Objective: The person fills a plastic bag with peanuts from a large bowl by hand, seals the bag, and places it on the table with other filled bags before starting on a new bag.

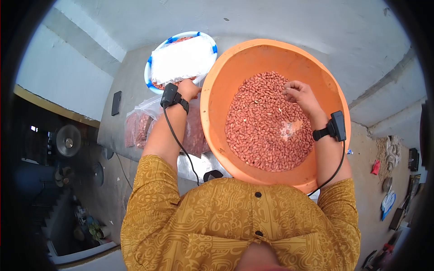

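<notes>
A large orange basin [217, 95] tilts toward me, its bottom covered with red-skinned peanuts [262, 131]. My right hand [299, 94] is inside the basin, fingers curled and pinched over the upper part of the peanut heap. My left hand [188, 89] reaches past the basin's left rim, touching the edge of a blue-rimmed white plate [156, 53] that holds peanuts under a white plastic sheet [181, 58]. Both wrists wear black strapped devices with cables.
Clear plastic bags filled with peanuts [138, 126] lie left of the basin on a grey concrete ledge [131, 67]. A dark phone [116, 103] rests on the ledge's left part. Beyond the ledge's left side is a drop to a lower floor with fans and stairs.
</notes>
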### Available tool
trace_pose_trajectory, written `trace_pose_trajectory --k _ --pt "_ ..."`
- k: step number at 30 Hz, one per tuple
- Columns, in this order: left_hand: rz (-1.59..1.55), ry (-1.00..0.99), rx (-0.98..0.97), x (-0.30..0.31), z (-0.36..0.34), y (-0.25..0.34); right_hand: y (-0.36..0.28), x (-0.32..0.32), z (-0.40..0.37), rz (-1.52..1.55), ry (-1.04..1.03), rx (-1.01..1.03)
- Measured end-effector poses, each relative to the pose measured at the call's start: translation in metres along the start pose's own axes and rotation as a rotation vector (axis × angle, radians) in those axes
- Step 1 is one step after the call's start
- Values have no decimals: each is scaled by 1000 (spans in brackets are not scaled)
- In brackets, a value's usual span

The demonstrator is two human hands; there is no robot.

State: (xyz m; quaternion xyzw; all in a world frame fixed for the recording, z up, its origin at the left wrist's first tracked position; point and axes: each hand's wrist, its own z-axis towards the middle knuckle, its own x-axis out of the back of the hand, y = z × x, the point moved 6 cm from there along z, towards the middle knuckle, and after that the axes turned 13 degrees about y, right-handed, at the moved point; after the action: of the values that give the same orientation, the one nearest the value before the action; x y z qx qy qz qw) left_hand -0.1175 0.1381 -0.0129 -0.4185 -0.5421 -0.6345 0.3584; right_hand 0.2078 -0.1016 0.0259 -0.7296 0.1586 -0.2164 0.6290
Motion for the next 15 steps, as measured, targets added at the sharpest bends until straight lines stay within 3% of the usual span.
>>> trace_pose_trajectory --k 2,5,9,10,11,12,15 --pt "105 94 6 -14 8 -5 -6 -1 -4 -1 14 17" --pt "-58 325 -15 -28 13 -25 -13 -4 -8 -55 1 30" --pt "-443 12 112 -32 24 -40 -16 -5 -11 -97 -20 59" --pt "-470 3 212 2 12 -26 -16 -4 -11 -96 -20 62" --pt "-708 129 199 22 15 -22 -15 -3 -10 -95 -19 63" --pt "-892 131 163 40 23 -19 -14 0 -7 -68 3 93" --pt "-860 497 -154 136 5 37 -12 8 2 5 81 170"
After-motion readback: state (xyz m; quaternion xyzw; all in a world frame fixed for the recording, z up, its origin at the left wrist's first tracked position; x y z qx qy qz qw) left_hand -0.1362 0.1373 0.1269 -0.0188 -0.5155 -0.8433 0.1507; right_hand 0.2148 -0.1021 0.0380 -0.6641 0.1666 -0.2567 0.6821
